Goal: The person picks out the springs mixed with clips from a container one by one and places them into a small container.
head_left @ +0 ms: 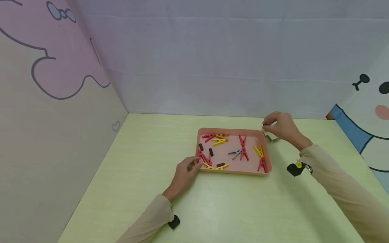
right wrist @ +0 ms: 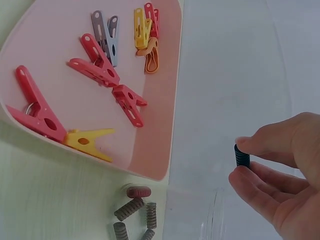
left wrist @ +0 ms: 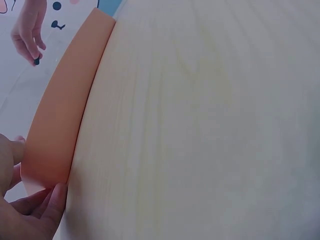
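1. Pinching a dark ridged piece end to end, my right hand leaves only that narrow gap between thumb and fingertips; the piece looks raised off the table, near the tray's far right corner.
2. I'd keep this grip light and even; so small and round a thing could, I judge, twist or pop out under a hard squeeze.
3. Just below lie loose ridged pieces, close together outside the tray; I'd move my fingertips straight up or down here, lest a knuckle scatter them.
4. My left hand holds the near left corner of the pink tray, fingers and thumb about its wall; steady pressure there should stop it sliding.
5. Inside lie red, yellow, grey and orange clips, plus more ridged pieces toward the left; by the right wall, a yellow clip meets a red one, so I'd keep my sleeve off that edge.
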Action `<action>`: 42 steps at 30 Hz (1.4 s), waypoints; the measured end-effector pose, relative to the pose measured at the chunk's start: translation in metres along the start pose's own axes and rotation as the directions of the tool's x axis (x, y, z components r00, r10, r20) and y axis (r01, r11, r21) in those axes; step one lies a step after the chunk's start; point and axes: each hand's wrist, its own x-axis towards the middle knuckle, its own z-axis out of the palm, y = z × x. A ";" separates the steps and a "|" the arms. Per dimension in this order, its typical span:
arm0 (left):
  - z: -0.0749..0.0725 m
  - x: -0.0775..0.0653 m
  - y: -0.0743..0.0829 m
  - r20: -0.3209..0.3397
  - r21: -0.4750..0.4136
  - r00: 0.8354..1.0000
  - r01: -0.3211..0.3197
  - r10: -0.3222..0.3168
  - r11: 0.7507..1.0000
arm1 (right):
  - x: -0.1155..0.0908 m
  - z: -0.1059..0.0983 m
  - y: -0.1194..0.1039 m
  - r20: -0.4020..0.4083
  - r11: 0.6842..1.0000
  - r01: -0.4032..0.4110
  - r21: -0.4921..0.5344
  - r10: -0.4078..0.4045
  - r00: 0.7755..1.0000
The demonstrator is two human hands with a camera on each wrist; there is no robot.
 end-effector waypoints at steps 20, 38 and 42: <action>-0.001 -0.001 0.004 0.018 0.005 0.999 0.046 -0.046 0.999 | 0.002 -0.015 0.024 -0.003 0.999 -0.006 -0.048 0.006 1.000; -0.002 -0.001 0.005 0.014 0.004 0.999 0.030 -0.030 1.000 | 0.001 -0.020 0.039 0.025 0.991 -0.088 -0.098 0.091 0.996; -0.002 -0.001 0.004 0.011 0.004 0.999 0.031 -0.031 1.000 | 0.001 -0.020 0.041 0.025 0.991 -0.092 -0.097 0.094 0.995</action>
